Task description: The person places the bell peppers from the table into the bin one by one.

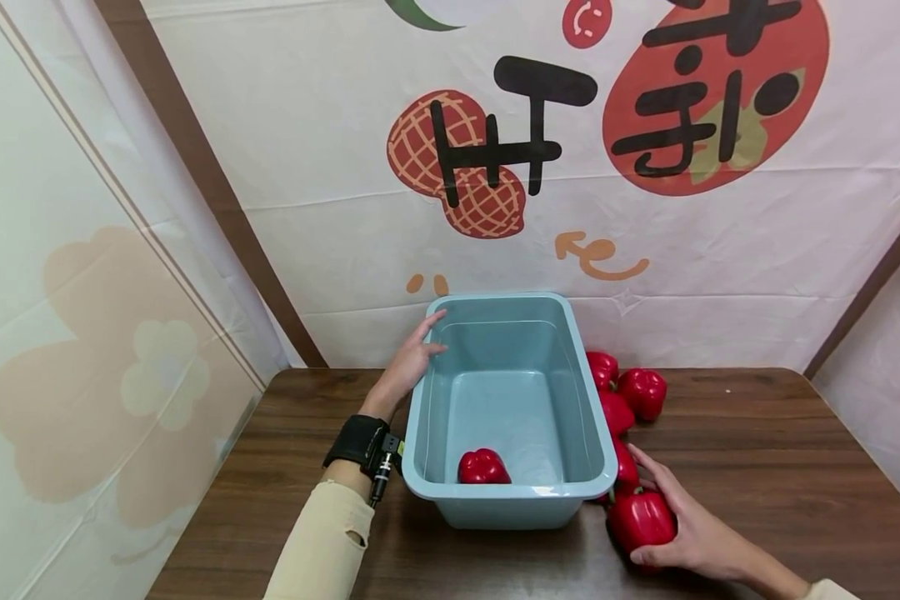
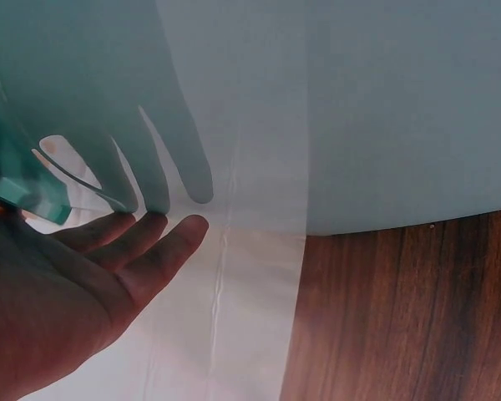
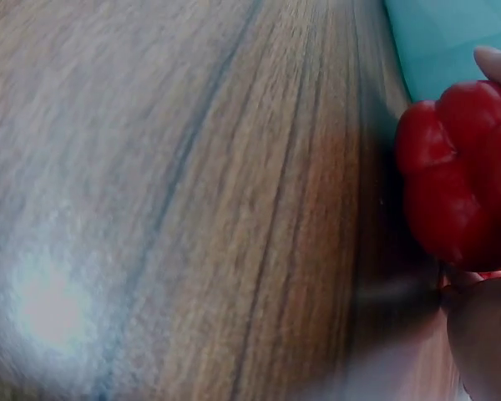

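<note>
A light blue plastic tub [image 1: 506, 492] stands on the table with one red bell pepper [image 1: 483, 467] inside, near its front wall. At the tub's left rim rests my left hand [image 1: 412, 358], two digits reaching over the edge. In the left wrist view its other fingers [image 2: 163, 259] are straight, with their tips at the tub's outer wall [image 2: 384, 117]. To the right of the tub my right hand [image 1: 693, 533] grips another red bell pepper [image 1: 641, 518], thumb on the near side and fingers on the far side. The right wrist view shows this pepper's lobed underside [image 3: 459, 184].
Several more red bell peppers [image 1: 642, 393] lie along the tub's right side, partly hidden by its wall. The brown wooden table [image 1: 765, 450] extends to the right. Behind it hangs a white printed cloth [image 1: 330, 242].
</note>
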Demonstrator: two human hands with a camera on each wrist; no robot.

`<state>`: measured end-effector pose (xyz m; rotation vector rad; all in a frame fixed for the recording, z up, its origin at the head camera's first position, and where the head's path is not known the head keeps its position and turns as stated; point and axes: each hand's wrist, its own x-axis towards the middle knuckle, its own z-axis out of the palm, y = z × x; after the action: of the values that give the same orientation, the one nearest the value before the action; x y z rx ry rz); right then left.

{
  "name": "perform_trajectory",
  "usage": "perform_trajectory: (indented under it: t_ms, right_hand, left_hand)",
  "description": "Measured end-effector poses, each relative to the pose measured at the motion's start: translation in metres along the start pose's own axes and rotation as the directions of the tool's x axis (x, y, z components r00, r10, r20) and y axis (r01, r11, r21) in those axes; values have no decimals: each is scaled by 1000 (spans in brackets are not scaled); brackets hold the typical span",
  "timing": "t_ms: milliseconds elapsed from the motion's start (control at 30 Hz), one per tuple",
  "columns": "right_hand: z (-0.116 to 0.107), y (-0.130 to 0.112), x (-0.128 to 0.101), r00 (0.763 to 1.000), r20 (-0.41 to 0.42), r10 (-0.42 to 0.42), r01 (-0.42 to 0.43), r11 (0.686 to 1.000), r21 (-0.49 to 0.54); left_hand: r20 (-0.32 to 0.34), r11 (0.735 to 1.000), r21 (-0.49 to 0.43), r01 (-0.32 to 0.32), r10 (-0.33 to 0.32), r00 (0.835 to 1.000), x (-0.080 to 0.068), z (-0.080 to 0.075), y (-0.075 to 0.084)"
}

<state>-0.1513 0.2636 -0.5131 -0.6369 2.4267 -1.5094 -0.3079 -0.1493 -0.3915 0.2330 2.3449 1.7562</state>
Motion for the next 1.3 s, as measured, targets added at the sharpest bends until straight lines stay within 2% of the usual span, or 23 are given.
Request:
perform_trajectory:
  t_ms: [233,467,567,967,1133,1300]
  right_hand:
    - [-1,1,-1,999,7,36,-36,999,-1]
    - [-5,2,-2,1000,-1,12,-12,1000,-5]
    - [-7,0,-2,999,6,49,-49,999,10]
    - [-17,-1,0,1000,23,13,-13,1000,10]
    - [-20,2,2,1000,31,6,-6,1000,10]
    - [-25,0,4,999,17,37,-38,999,13]
  left_hand:
    - [0,1000,-2,9,-9,1000,0,-1,-1]
    - [-8,1000,-4,6,-6,1000,1,0,-4]
    - [-10,1000,-10,2,-2,1000,1,0,-4]
    - [0,1000,9,0,0,1000,2,-2,-2]
    - [15,1000,16,21,-21,1000,-1,-3,5]
    - [21,999,31,17,-18,1000,-15,-1,23]
